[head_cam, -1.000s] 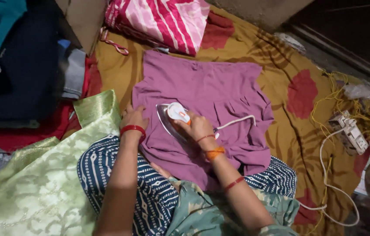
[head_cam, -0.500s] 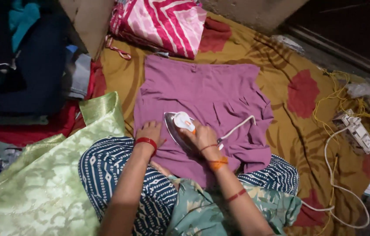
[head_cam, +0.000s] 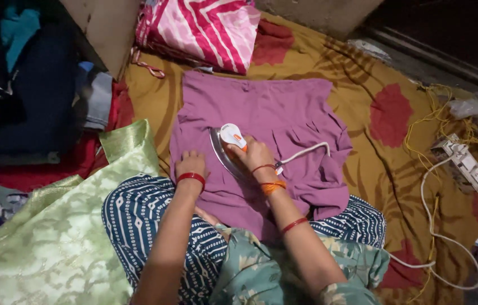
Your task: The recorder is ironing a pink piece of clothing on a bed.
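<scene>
Iron (head_cam: 229, 148) shifted, under right hand (head_cam: 255, 156)

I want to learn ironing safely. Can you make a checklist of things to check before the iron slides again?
1. Right hand has a firm grip on the iron: ok, fingers wrap the handle.
2. Left hand is away from the hot plate: ok, it lies flat on the purple top, beside the iron but apart from it.
3. Cord is out of the iron's way: ok, it trails off to the right, behind the iron.
4. Cloth ahead is smooth: ok, mostly flat, though gathered folds lie to the right.
5. Cord is plugged into the power strip: cannot tell.
6. Iron's heat: cannot tell.
</scene>
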